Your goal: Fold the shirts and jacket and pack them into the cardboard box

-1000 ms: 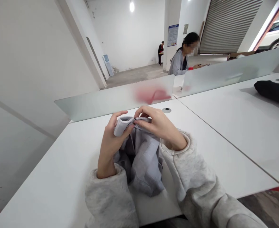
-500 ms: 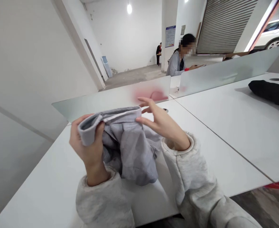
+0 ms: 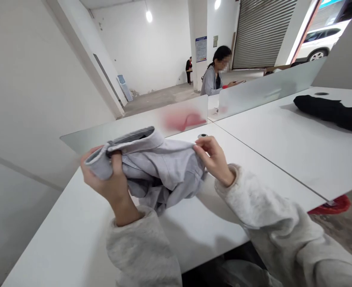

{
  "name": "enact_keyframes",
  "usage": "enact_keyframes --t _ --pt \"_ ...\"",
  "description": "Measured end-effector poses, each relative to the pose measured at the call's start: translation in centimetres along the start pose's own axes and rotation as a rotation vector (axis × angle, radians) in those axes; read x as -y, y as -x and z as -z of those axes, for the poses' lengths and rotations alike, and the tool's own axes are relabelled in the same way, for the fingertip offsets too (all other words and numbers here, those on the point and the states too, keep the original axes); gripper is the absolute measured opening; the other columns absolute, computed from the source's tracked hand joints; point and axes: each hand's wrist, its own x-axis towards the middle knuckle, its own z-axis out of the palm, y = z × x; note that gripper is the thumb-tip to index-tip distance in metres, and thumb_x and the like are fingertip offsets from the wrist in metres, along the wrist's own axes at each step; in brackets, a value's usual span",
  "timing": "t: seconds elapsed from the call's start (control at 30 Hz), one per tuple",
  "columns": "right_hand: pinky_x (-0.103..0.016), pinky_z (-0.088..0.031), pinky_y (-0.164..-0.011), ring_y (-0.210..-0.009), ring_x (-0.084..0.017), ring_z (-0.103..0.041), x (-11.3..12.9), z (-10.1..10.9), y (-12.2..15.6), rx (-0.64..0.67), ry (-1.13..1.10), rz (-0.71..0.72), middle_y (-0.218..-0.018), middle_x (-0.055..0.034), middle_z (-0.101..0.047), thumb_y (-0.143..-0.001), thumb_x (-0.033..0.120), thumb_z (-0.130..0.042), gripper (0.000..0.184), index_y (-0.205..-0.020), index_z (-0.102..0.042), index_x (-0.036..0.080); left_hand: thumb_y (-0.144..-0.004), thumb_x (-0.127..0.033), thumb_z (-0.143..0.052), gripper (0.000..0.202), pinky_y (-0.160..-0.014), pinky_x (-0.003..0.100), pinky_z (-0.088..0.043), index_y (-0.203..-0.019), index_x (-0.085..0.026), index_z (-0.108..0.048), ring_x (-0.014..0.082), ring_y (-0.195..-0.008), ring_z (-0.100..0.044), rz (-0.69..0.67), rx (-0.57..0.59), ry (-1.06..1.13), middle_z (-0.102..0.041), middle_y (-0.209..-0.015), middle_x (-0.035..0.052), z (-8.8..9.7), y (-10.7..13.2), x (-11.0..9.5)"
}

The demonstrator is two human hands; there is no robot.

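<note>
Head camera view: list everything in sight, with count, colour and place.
Crumpled cloth garment: one, pale grey, held above desk.
Flat laminate desks: two, white, foreground.
Frosted glass dividers: two, pale, behind desks.
Cloth bundle: one, black, on right desk.
Seated person: one, grey top, beyond dividers.
Standing person: one, dark clothes, far back.
Parked car: one, white, upper right.
Ribbed metal roller shutter: one, grey, back wall.
Left hand: one, gripping garment.
Right hand: one, pinching garment edge.
</note>
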Motion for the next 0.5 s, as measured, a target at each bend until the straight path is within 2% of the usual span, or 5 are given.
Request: enact_keyframes --t 0.13,0.2,0.3,0.4,0.5 --pt "-0.026 -0.040 -0.052 -0.052 -0.011 -0.045 -1.0 2.4 5.6 0.086 -0.091 -0.290 -0.060 0.0035 -0.047 -0.089 0.044 -0.049 0.024 -0.079 -0.047 0.022 -0.078 -0.023 -0.065 0.017 -0.088 0.038 -0.047 -0.091 -0.021 -0.055 0.0174 -0.092 -0.058 -0.147 -0.084 -0.020 -0.059 -0.094 0.0007 -0.9 0.3 -0.1" --pt "-0.027 -0.040 -0.049 -0.048 -0.011 -0.044 -1.5 2.8 9.0 0.381 -0.040 -0.429 -0.056 0.0022 -0.048 -0.089 0.048 -0.045 0.033 -0.071 -0.050 0.022 -0.078 -0.023 -0.065 0.016 -0.083 0.037 -0.048 -0.091 -0.020 -0.056 0.0174 -0.090 -0.059 -0.182 -0.088 -0.014 -0.060 -0.092 0.0008 -1.2 0.3 -0.2" --pt "-0.028 -0.044 -0.052 -0.057 -0.013 -0.050 -1.7 2.1 12.5 0.721 0.066 -0.425 -0.074 -0.0039 -0.058 -0.082 0.054 -0.054 0.036 -0.074 -0.058 0.020 -0.082 -0.025 -0.062 0.014 -0.078 0.036 -0.046 -0.094 -0.022 -0.056 0.0181 -0.093 -0.060 -0.219 -0.070 -0.004 -0.060 -0.095 -0.0004 -1.2 0.2 -0.3" --pt "-0.028 -0.049 -0.064 -0.078 -0.016 -0.056 -1.5 0.3 12.7 0.766 0.031 -0.365 -0.101 -0.0101 -0.058 -0.077 0.055 -0.060 0.038 -0.083 -0.061 0.018 -0.082 -0.024 -0.061 0.016 -0.077 0.033 -0.046 -0.097 -0.021 -0.057 0.0163 -0.093 -0.059 -0.298 -0.070 0.017 -0.059 -0.095 -0.0013 -1.0 -0.1 -0.2" --pt "-0.031 -0.050 -0.074 -0.083 -0.017 -0.058 -1.5 -0.6 10.3 0.671 -0.116 -0.406 -0.090 -0.0073 -0.061 -0.085 0.055 -0.050 0.039 -0.081 -0.060 0.018 -0.073 -0.016 -0.063 0.024 -0.077 0.028 -0.046 -0.096 -0.014 -0.058 0.0135 -0.087 -0.058 -0.401 -0.163 0.055 -0.059 -0.090 -0.0004 -0.3 -0.9 0.8"
